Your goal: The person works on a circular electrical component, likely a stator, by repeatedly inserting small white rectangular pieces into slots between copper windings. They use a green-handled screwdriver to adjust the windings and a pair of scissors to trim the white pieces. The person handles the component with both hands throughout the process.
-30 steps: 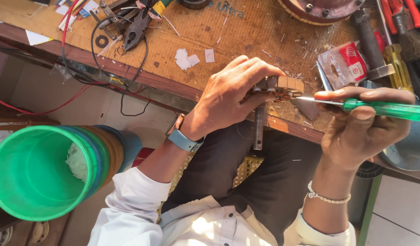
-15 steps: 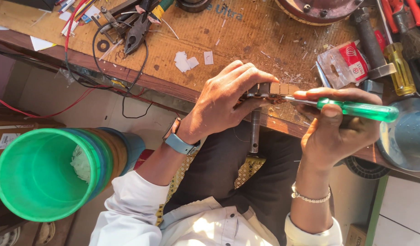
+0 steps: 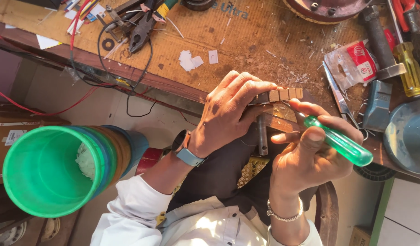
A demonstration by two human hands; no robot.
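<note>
Screwdriver work at the desk (image 3: 264, 41) edge: left hand (image 3: 228, 114) closed around small segmented metal part (image 3: 283, 94), pinned above lap; right hand (image 3: 310, 159) wrapped tight on green-handled screwdriver (image 3: 340, 142), tip hidden near part. Probably needs steady bracing, careful tip seating

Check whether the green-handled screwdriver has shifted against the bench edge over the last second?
Yes. The green-handled screwdriver has swung from lying along the wooden bench edge to slanting down off it, handle end lower, tip at the small segmented block.
</note>
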